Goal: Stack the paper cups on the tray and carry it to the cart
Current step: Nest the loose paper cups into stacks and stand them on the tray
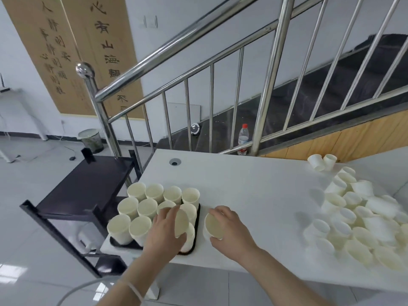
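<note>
The left hand (164,233) curls its fingers (174,212) round a paper cup (181,221) and holds it over the near right corner of the black tray (197,226), which sits at the near left end of the white desk (254,191) and is already crowded with upright cups (141,208) in rows. The right hand (229,230) grips a second cup (213,224) just beside the tray's right edge, mouth tilted up toward the camera. A big loose heap of cups (357,219) lies well apart on the right side of the desk. The black cart (86,186) stands just left of the desk, beside the tray's end. These cups look very light and thin-walled, so they will likely crush or go oval under a hard squeeze and tip at a nudge; a gentle hold round the upper wall near the stiff rolled rim seems best. Once loaded, the tray will probably be light but top-heavy with loose cups, so it wants taking by both short ends and keeping level on the way over
</note>
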